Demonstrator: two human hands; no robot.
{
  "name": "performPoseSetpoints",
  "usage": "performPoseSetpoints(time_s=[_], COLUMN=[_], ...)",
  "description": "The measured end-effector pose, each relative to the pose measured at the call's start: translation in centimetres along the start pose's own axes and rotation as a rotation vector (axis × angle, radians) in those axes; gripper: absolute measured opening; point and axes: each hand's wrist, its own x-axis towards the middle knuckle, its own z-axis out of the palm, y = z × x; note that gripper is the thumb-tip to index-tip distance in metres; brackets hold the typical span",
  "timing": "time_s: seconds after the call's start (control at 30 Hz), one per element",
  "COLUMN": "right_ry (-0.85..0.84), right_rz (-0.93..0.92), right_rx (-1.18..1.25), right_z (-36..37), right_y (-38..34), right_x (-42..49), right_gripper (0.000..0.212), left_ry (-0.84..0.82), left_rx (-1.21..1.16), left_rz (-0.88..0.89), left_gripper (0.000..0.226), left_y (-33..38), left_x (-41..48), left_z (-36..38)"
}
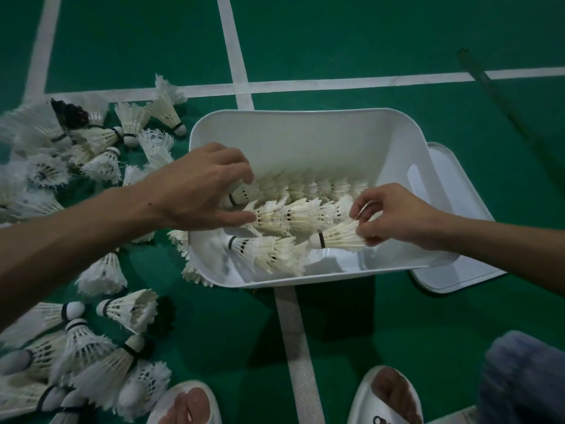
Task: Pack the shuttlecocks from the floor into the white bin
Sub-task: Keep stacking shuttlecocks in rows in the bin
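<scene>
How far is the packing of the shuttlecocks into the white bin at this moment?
Partly done. Nested rows of shuttlecocks already lie inside the white bin. In hand: the right hand holds one shuttlecock by its feathers over the bin, and the left hand touches the end of a row. Left: many loose shuttlecocks are on the green floor to the left of the bin.
</scene>
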Motion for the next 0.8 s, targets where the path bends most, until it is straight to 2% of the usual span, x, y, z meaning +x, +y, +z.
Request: performPoseSetpoints(time_s=[0.17,0.27,0.4,0.57,0.8], right_ry=[-0.049,-0.011,0.032,-0.087,-0.182], right_rz=[0.071,0.083,0.115,0.201,0.216], right_rx=[-0.005,-0.032,-0.025,0.054,0.244], right_z=[-0.2,-0.9,-1.6,1.0,3.4], right_y=[0.6,0.3,0.0,0.6,1.2], right_x=[0.3,0.5,0.6,0.8,2.0], right_gripper=[0.020,0.018,0.017,0.024,0.033], left_ry=[0.069,0.062,0.080,0.119,0.155], left_rx=[0.008,-0.026,-0.034,-0.015,-0.015], left_rz=[0.065,0.021,0.022,0.051,0.060], left_gripper=[0.074,0.082,0.081,0.081,0.078], left_y=[-1.4,-2.2,-2.4,-2.4,-2.7], left_x=[-0.9,-1.4,-1.3,-0.8,-0.8], left_z=[-0.2,0.1,0.6,0.9,1.3])
